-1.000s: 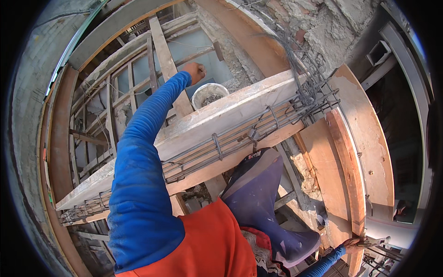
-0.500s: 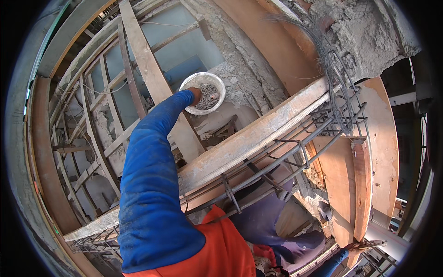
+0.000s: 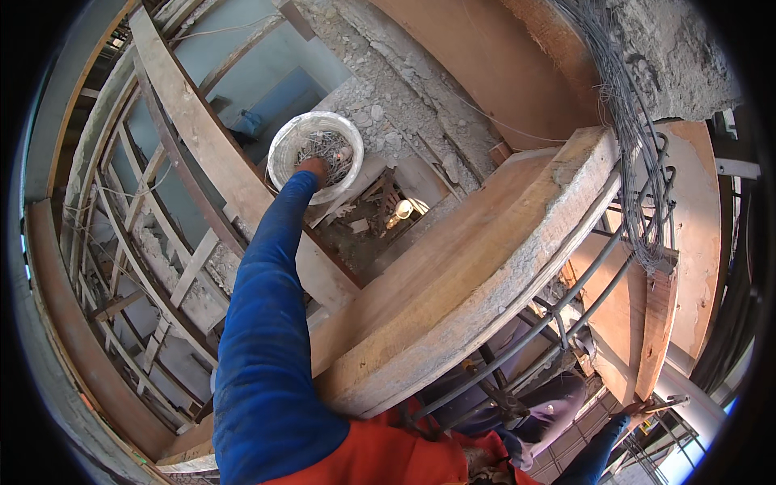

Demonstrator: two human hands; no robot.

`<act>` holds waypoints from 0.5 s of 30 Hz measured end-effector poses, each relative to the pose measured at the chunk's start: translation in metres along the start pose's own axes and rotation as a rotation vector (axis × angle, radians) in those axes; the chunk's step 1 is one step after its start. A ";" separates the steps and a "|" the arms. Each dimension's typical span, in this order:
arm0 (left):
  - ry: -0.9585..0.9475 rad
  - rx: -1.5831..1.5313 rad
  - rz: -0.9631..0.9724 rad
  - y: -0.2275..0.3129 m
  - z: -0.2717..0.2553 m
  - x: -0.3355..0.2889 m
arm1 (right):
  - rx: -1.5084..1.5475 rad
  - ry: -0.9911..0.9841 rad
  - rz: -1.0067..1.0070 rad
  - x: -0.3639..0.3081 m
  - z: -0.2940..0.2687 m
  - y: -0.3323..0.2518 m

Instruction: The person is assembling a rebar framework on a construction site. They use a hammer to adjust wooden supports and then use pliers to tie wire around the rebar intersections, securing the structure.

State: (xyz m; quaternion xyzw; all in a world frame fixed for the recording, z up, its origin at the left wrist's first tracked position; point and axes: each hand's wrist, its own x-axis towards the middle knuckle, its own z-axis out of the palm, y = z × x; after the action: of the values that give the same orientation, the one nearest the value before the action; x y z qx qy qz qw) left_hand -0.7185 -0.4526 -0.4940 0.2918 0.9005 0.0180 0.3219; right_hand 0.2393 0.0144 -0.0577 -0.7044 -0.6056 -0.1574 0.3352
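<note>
Bucket: the white bucket (image 3: 279, 151) is above centre, left of the frame's middle, with thin grey metal pieces (image 3: 330, 148) inside.
Left hand: your left hand (image 3: 314, 169) reaches over the near rim into them; its fingertips are hidden, so I cannot tell how wide they are.
Right hand: your right hand (image 3: 638, 412), lower right, has its fingers closed round a metal tool (image 3: 670, 402), its kind unclear.
Plank: a long plank (image 3: 186, 97) slants down from the upper left, passing under your left sleeve (image 3: 267, 323).
Beam form: a thick wooden board (image 3: 477, 303) crosses the centre, between the bucket and the steel bars (image 3: 592, 269).
Wire: a loose grey bundle (image 3: 634, 162) hangs at upper right.
</note>
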 end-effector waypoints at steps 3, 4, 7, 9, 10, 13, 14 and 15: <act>0.063 0.069 0.038 -0.009 0.021 0.008 | -0.092 -0.041 0.051 -0.002 -0.001 -0.025; 0.107 0.092 0.061 -0.013 0.031 0.009 | -0.015 -0.035 0.016 -0.003 0.002 -0.029; 0.072 0.003 0.029 -0.003 0.040 0.023 | -0.283 0.013 -0.036 0.013 -0.017 -0.006; 0.001 -0.025 -0.064 0.013 0.031 0.020 | -0.203 0.005 -0.002 0.009 -0.016 -0.002; 0.007 0.006 -0.050 0.012 0.029 0.019 | -0.154 0.001 0.017 0.007 -0.013 -0.004; 0.043 0.069 -0.016 0.004 0.029 0.016 | -0.211 -0.055 0.091 0.008 -0.008 -0.021; 0.068 0.075 -0.006 0.000 0.029 0.015 | -0.245 -0.095 0.132 0.011 -0.006 -0.028; 0.089 0.079 0.006 -0.002 0.032 0.014 | -0.245 -0.092 0.110 0.012 -0.005 -0.032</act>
State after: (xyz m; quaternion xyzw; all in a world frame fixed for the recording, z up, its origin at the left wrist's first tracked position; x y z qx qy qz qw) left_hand -0.7095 -0.4520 -0.5273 0.3062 0.9130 -0.0037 0.2695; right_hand 0.2124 0.0217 -0.0373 -0.7786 -0.5571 -0.1792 0.2265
